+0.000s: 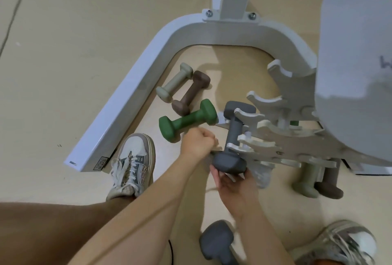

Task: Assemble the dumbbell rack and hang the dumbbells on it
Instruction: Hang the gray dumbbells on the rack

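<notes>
The white dumbbell rack (275,137) stands on the floor right of centre, its hooked arms pointing left. A grey dumbbell (233,133) lies across two of those hooks. My right hand (233,184) cups and grips its near head from below. My left hand (198,141) is a fist at the rack's left edge and seems to hold a white part there; its fingers are hidden. A beige dumbbell (305,182) and a brown dumbbell (328,184) hang on the rack's far side. Loose on the floor lie a green (187,120), a brown (191,93), a beige (174,83) and a second grey dumbbell (218,241).
A white curved machine base (127,103) wraps round the floor area, with its post at the top. A large white panel (356,74) overhangs the rack on the right. My shoes (133,165) (339,243) stand on either side of my arms.
</notes>
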A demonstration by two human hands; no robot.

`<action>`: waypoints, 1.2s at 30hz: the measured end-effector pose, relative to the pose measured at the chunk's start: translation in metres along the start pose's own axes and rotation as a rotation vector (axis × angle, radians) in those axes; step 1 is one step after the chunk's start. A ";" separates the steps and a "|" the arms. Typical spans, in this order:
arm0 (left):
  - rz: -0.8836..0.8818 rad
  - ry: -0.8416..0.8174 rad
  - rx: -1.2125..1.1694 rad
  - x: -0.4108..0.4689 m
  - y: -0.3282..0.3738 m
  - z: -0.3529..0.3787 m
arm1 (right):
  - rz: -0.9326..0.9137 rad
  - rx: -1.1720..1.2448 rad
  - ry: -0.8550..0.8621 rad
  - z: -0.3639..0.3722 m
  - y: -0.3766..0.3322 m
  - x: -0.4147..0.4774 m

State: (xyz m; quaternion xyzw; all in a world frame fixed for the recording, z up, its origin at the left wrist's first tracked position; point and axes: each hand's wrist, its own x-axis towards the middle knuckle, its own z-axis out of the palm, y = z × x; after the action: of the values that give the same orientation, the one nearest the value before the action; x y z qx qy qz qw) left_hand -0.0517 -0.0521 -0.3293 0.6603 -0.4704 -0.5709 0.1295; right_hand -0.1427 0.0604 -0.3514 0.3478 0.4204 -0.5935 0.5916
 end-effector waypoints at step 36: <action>-0.337 -0.352 -0.646 -0.030 -0.047 0.026 | -0.253 -0.927 0.022 0.000 -0.012 -0.017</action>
State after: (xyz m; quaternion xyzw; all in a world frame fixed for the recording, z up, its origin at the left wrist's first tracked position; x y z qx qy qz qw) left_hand -0.0490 0.0050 -0.3520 0.5455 -0.1671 -0.8070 0.1523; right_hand -0.1539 0.0670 -0.3353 -0.0003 0.6862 -0.4070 0.6029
